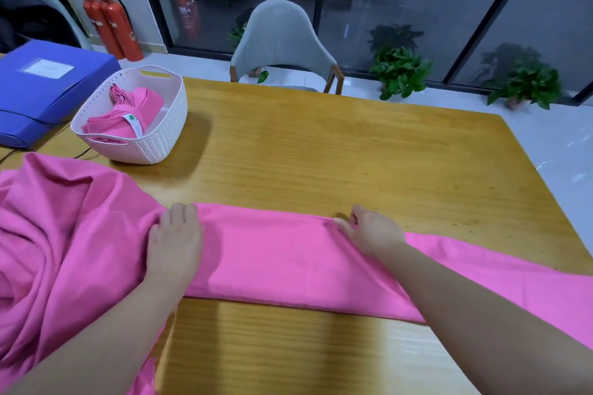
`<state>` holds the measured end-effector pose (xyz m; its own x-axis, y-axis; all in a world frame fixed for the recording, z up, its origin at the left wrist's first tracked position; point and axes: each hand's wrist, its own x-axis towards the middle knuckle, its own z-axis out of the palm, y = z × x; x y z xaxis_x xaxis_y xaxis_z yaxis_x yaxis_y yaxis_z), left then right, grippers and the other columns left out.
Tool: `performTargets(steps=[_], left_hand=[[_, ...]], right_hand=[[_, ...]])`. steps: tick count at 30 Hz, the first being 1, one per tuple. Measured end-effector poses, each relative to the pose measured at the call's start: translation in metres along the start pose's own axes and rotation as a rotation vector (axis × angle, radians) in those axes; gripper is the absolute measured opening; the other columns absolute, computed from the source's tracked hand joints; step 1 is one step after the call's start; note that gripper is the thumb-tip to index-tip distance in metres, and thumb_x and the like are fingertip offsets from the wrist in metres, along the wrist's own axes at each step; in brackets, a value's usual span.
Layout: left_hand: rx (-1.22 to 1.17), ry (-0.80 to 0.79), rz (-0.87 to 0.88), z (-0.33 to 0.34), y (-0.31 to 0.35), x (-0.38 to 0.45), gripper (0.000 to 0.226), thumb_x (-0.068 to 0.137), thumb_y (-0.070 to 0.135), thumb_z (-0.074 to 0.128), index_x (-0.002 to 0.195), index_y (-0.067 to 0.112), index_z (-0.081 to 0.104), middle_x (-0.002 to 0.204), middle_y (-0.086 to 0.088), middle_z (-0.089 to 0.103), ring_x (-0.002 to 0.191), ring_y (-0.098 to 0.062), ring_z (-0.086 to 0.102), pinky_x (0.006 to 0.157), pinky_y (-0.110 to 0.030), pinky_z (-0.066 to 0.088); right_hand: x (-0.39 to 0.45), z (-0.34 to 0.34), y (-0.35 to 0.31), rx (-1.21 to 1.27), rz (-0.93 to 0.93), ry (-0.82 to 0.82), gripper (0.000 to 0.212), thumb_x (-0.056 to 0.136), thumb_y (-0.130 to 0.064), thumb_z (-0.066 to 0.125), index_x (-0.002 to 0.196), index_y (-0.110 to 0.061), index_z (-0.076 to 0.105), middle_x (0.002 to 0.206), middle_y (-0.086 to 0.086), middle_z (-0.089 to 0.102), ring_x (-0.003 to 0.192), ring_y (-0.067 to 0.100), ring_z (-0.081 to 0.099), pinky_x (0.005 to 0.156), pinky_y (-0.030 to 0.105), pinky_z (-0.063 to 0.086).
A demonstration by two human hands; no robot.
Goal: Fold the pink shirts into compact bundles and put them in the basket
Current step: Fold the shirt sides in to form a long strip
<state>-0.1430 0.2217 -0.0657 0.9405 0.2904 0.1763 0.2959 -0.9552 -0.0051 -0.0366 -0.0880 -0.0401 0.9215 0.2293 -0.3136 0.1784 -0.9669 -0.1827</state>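
Two hands are on the cloth, and they sit differently. Your left hand [176, 236] lies palm down, its fingers [179, 212] curled over the far edge where the flat band meets the bunched heap; whether they clamp the cloth or only press it, you cannot tell. Your right hand [369, 229] pinches a small ridge of fabric at the far edge, thumb and fingers closed on it.

Between them lies the soft pink cotton shirt [276, 253], folded into a long flat band running left to right across the near part of the yellow wooden desk [337, 151]. Its right end passes under your right forearm; its left end swells into loose folds spilling off the desk's near-left edge.

Expect it to be light, limp and a little slippery: it will sag wherever unsupported and layers may slide apart. Take it at the folded edges, pinching all layers together.

The white woven plastic basket [154, 144] stands far left, well apart, already holding a rolled pink bundle [128, 115].
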Motion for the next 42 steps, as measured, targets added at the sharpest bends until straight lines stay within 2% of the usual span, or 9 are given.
performTargets(steps=[6, 9, 12, 15, 29, 33, 36, 40, 42], left_hand=[[-0.241, -0.213, 0.401, -0.002, 0.091, -0.034, 0.056, 0.083, 0.052, 0.032, 0.119, 0.02, 0.06, 0.128, -0.001, 0.06, 0.117, -0.022, 0.058, 0.09, -0.05, 0.048], [-0.208, -0.383, 0.434, 0.009, 0.109, -0.047, 0.074, 0.079, 0.064, 0.006, 0.149, 0.04, 0.012, 0.152, 0.017, -0.006, 0.146, -0.014, -0.002, 0.113, -0.058, 0.005], [-0.115, -0.349, 0.476, 0.009, 0.1, -0.051, 0.066, 0.084, 0.065, 0.021, 0.144, 0.04, 0.032, 0.154, 0.008, 0.027, 0.142, -0.022, 0.026, 0.103, -0.064, 0.027], [-0.024, -0.359, 0.48, 0.016, 0.088, -0.052, 0.059, 0.084, 0.063, 0.034, 0.137, 0.039, 0.043, 0.141, 0.006, 0.05, 0.132, -0.022, 0.044, 0.092, -0.062, 0.041], [-0.084, -0.381, 0.545, 0.019, 0.062, -0.052, 0.062, 0.086, 0.077, 0.011, 0.144, 0.057, 0.001, 0.157, 0.012, 0.012, 0.145, -0.009, -0.011, 0.11, -0.059, 0.011], [-0.12, -0.364, 0.407, -0.01, 0.089, -0.036, 0.059, 0.078, 0.071, 0.026, 0.117, 0.04, 0.059, 0.134, 0.003, 0.049, 0.13, -0.022, 0.04, 0.104, -0.059, 0.023], [-0.059, -0.132, 0.432, -0.019, 0.146, -0.032, 0.044, 0.081, 0.052, 0.035, 0.078, 0.018, 0.064, 0.097, -0.007, 0.061, 0.092, -0.029, 0.06, 0.078, -0.051, 0.046], [-0.25, -0.26, 0.411, -0.016, 0.239, -0.055, 0.059, 0.083, 0.052, 0.03, 0.115, 0.013, 0.061, 0.123, -0.009, 0.059, 0.116, -0.029, 0.056, 0.092, -0.051, 0.044], [-0.283, -0.354, 0.363, -0.012, 0.274, -0.069, 0.081, 0.08, 0.06, 0.01, 0.144, 0.018, 0.035, 0.153, -0.003, 0.031, 0.143, -0.022, 0.023, 0.112, -0.052, 0.019]], right_hand=[[-0.019, -0.012, 0.046, 0.21, 0.063, -0.084, 0.034, 0.102, -0.035, 0.034, 0.09, -0.013, 0.058, 0.113, 0.019, 0.063, 0.103, 0.03, 0.056, 0.077, 0.031, 0.037], [-0.029, -0.018, 0.062, 0.202, 0.06, -0.196, 0.032, 0.102, -0.03, 0.037, 0.095, -0.013, 0.063, 0.118, 0.016, 0.063, 0.107, 0.028, 0.055, 0.078, 0.027, 0.036], [-0.038, -0.021, 0.078, 0.154, 0.04, -0.253, 0.039, 0.097, -0.039, 0.039, 0.106, -0.014, 0.067, 0.13, 0.008, 0.059, 0.117, 0.025, 0.053, 0.098, 0.028, 0.039], [-0.048, -0.022, 0.091, -0.003, -0.041, -0.248, 0.013, 0.083, -0.031, 0.042, 0.077, -0.027, 0.053, 0.106, 0.005, 0.062, 0.101, 0.025, 0.054, 0.089, 0.035, 0.044], [-0.052, -0.032, 0.156, -0.01, 0.088, 0.136, 0.038, 0.09, -0.056, 0.051, 0.088, -0.018, 0.053, 0.095, 0.009, 0.066, 0.091, 0.03, 0.06, 0.064, 0.032, 0.038], [-0.048, -0.019, 0.161, 0.034, 0.151, 0.108, 0.043, 0.092, -0.056, 0.045, 0.099, -0.015, 0.056, 0.098, 0.008, 0.067, 0.095, 0.029, 0.062, 0.075, 0.034, 0.043], [-0.06, -0.013, 0.179, 0.329, 0.131, 0.1, 0.036, 0.097, -0.05, 0.038, 0.089, -0.019, 0.053, 0.085, 0.007, 0.063, 0.086, 0.028, 0.058, 0.07, 0.034, 0.042], [-0.075, -0.017, 0.215, 0.455, 0.063, 0.03, 0.038, 0.101, -0.04, 0.031, 0.079, -0.017, 0.052, 0.082, 0.007, 0.06, 0.085, 0.027, 0.053, 0.075, 0.036, 0.04], [-0.078, -0.018, 0.237, 0.37, 0.048, 0.022, 0.043, 0.092, -0.041, 0.023, 0.086, -0.016, 0.058, 0.094, 0.011, 0.063, 0.095, 0.027, 0.053, 0.083, 0.035, 0.038]])
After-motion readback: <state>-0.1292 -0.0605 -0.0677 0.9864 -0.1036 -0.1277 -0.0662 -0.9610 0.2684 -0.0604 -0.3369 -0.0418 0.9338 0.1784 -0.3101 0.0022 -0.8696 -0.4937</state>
